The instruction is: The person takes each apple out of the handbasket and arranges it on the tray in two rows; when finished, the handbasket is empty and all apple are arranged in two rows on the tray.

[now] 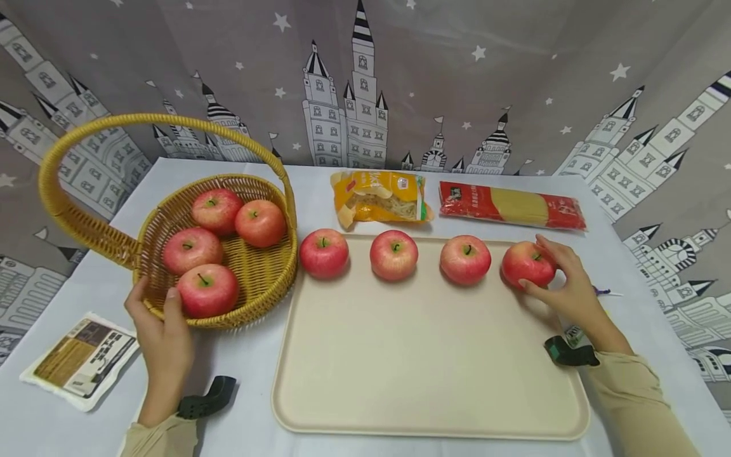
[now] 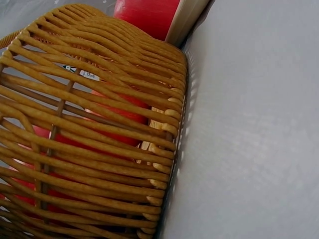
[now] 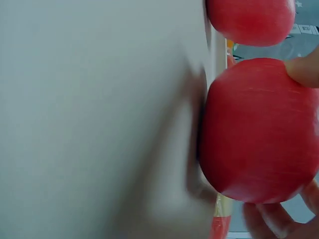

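Note:
My right hand (image 1: 568,285) holds a red apple (image 1: 526,263) at the far right corner of the beige tray (image 1: 428,368), thumb on the near side and fingers behind. In the right wrist view, that apple (image 3: 259,132) is close against the tray surface; whether it fully rests there I cannot tell. To its left, more apples (image 1: 465,259) stand in a row along the tray's far edge. My left hand (image 1: 165,346) grips the near left rim of a yellow wicker basket (image 1: 257,273), which contains several apples (image 1: 207,291). Its woven side (image 2: 94,129) fills much of the left wrist view.
Behind the tray lie an orange food bag (image 1: 379,197) and a red packet of noodles (image 1: 511,206). A flat white-edged packet (image 1: 82,362) sits left of my left hand. The basket's tall handle (image 1: 154,119) arches up and leans left. A castle-print curtain (image 1: 434,76) hangs behind the table.

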Demonstrator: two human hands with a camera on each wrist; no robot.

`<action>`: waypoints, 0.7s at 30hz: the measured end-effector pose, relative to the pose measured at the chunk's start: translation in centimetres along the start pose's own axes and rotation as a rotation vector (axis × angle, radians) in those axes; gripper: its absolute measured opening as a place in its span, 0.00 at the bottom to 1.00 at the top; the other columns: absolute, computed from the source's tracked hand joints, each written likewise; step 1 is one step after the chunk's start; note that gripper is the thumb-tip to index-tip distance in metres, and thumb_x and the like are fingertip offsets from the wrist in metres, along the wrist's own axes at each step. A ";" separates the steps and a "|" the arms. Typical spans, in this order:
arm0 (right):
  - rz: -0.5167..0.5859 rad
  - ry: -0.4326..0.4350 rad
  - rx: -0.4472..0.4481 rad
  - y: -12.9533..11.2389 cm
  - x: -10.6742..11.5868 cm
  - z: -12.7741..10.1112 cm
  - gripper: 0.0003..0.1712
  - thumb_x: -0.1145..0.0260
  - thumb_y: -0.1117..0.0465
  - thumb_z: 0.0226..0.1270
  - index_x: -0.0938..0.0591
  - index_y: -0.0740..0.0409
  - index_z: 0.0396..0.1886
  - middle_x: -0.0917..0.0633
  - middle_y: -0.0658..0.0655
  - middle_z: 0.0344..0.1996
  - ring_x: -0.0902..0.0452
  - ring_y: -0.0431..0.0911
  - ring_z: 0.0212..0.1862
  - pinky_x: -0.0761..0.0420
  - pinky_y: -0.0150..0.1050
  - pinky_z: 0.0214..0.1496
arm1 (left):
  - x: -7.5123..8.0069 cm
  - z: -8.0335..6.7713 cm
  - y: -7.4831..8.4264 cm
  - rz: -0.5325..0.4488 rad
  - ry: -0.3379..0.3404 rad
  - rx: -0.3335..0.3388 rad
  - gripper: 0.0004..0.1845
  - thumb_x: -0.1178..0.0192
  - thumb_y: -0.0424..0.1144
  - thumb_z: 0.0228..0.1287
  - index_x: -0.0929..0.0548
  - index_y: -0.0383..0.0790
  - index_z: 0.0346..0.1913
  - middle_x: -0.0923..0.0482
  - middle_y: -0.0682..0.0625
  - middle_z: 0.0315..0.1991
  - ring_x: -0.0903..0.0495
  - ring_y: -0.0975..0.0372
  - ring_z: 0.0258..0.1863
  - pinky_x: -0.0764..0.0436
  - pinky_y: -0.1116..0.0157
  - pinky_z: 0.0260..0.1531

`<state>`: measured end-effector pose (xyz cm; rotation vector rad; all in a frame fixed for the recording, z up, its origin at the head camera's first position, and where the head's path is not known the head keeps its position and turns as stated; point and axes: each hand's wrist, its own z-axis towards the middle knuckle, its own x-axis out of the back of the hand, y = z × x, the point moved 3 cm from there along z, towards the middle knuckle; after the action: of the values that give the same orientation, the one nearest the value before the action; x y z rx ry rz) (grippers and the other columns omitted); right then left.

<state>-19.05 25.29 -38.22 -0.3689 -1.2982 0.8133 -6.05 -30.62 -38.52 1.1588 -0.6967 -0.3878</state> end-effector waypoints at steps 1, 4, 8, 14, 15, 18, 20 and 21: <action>-0.002 -0.010 0.011 -0.1 -0.1 0.0 0.47 0.30 0.64 0.48 0.40 0.44 0.68 0.33 0.62 0.58 0.48 0.25 0.56 0.35 0.36 0.61 | 0.0 0.0 0.0 0.001 -0.004 0.001 0.26 0.58 0.41 0.66 0.46 0.42 0.66 0.47 0.44 0.68 0.49 0.64 0.68 0.53 0.69 0.67; 0.007 -0.046 0.028 -0.3 -0.2 0.0 0.48 0.30 0.65 0.48 0.42 0.45 0.69 0.36 0.65 0.60 0.47 0.41 0.63 0.38 0.63 0.58 | 0.0 0.0 0.1 0.007 -0.008 0.006 0.26 0.58 0.41 0.66 0.47 0.43 0.66 0.48 0.44 0.68 0.49 0.64 0.69 0.54 0.68 0.68; 0.033 -0.105 0.017 -0.7 -0.1 0.0 0.50 0.31 0.65 0.49 0.46 0.47 0.70 0.46 0.67 0.65 0.52 0.64 0.65 0.44 0.71 0.54 | 0.0 -0.1 0.1 0.014 -0.004 0.006 0.26 0.58 0.41 0.66 0.46 0.42 0.66 0.47 0.44 0.68 0.49 0.63 0.69 0.53 0.69 0.67; -0.009 -0.015 0.047 -2.4 0.9 0.4 0.52 0.30 0.65 0.47 0.47 0.46 0.70 0.46 0.65 0.66 0.48 0.56 0.64 0.37 0.40 0.60 | -0.1 -0.1 0.2 0.016 -0.006 0.009 0.26 0.58 0.42 0.67 0.47 0.43 0.66 0.47 0.44 0.68 0.48 0.63 0.69 0.53 0.70 0.67; -0.010 0.026 0.070 -2.9 1.0 0.6 0.50 0.30 0.66 0.47 0.45 0.48 0.69 0.44 0.64 0.65 0.47 0.51 0.63 0.38 0.33 0.57 | -0.1 -0.1 0.2 0.016 -0.005 0.011 0.26 0.58 0.42 0.67 0.47 0.43 0.66 0.47 0.44 0.68 0.48 0.63 0.69 0.53 0.70 0.67; 0.024 0.111 0.141 -5.2 0.8 1.5 0.45 0.31 0.70 0.47 0.38 0.53 0.66 0.38 0.62 0.63 0.45 0.36 0.62 0.41 0.22 0.56 | 0.0 -0.1 0.2 0.013 0.005 0.012 0.25 0.58 0.41 0.66 0.46 0.43 0.65 0.46 0.44 0.68 0.48 0.64 0.68 0.52 0.71 0.66; 0.057 0.124 0.195 -7.0 0.2 2.1 0.41 0.32 0.72 0.46 0.35 0.56 0.63 0.35 0.62 0.61 0.44 0.31 0.60 0.41 0.20 0.56 | 0.0 -0.1 0.3 0.008 0.009 0.013 0.25 0.58 0.41 0.66 0.46 0.43 0.65 0.46 0.43 0.67 0.47 0.64 0.68 0.52 0.72 0.65; 0.073 0.116 0.219 -8.0 -0.2 2.5 0.40 0.32 0.73 0.47 0.34 0.57 0.62 0.33 0.61 0.60 0.43 0.30 0.59 0.40 0.22 0.57 | -0.1 -0.1 0.3 0.006 0.009 0.013 0.25 0.57 0.41 0.66 0.45 0.43 0.65 0.45 0.43 0.67 0.47 0.63 0.68 0.51 0.72 0.65</action>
<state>-18.81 19.29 -32.40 -0.2849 -1.0810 0.9722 -6.10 -30.38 -38.28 1.1703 -0.6953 -0.3732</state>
